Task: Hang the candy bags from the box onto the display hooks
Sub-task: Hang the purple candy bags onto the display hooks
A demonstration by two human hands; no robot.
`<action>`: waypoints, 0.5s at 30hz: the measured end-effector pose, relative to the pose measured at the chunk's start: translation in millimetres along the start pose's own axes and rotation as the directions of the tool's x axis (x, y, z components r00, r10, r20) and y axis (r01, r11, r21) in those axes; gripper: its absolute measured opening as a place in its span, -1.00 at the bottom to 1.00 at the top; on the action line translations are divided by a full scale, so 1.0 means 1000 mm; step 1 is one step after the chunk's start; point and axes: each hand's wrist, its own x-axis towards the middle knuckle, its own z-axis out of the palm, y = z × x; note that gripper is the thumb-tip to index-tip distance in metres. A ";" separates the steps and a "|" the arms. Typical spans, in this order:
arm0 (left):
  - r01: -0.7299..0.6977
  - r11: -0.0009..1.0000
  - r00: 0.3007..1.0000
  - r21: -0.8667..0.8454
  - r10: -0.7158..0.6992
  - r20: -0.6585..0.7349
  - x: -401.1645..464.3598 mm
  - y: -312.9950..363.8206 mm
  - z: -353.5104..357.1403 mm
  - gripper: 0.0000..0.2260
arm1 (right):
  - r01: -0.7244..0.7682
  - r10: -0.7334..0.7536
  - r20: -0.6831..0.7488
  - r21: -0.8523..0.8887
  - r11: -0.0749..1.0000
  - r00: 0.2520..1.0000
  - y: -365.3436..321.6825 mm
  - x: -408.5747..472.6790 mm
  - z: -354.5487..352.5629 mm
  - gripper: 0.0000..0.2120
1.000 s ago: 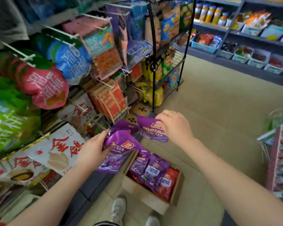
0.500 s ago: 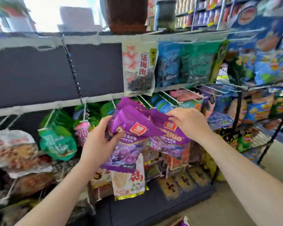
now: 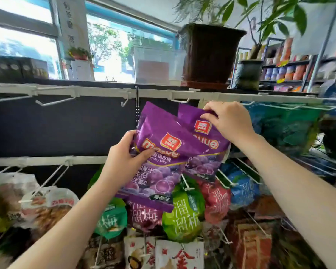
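Both hands were busy with purple grape gummy bags. The right hand (image 3: 228, 121) pinched the top edge of the far bag (image 3: 206, 136), lifting it toward a white display hook (image 3: 179, 100) on the upper rail (image 3: 97, 91). The left hand (image 3: 124, 158) gripped the left side of the near bag (image 3: 159, 158), thumb across its front, holding it up in front of the dark back panel (image 3: 66, 125), overlapping the far bag. Judging by the creased film, these pouches looked light, soft and somewhat slick, so the stiffer sealed header near the hang hole seemed the best place to hold; a grip on the belly would probably let the pouch sag and twist. Below hung green plum bags (image 3: 184, 214) and red plum bags (image 3: 216, 200) on lower hooks. Further left, empty hooks (image 3: 54, 101) jutted from the rail. A potted plant (image 3: 209, 55) stood on the shelf top, far right.
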 end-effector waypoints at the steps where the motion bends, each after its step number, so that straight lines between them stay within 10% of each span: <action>1: -0.010 1.000 1.000 0.012 0.010 0.014 0.004 -0.005 -0.003 -0.71 | -0.022 0.023 -0.016 0.041 0.999 1.000 -0.002 0.012 0.003 -0.75; 9: -0.035 0.990 0.994 0.135 0.021 0.106 0.026 -0.046 -0.016 -0.67 | -0.270 0.303 -0.020 0.402 0.875 0.953 -0.003 0.050 0.035 -0.71; 15: -0.038 0.990 0.989 0.133 0.018 0.144 0.040 -0.056 -0.014 -0.69 | -0.430 0.405 0.218 0.706 0.562 0.888 0.001 0.059 0.044 -0.92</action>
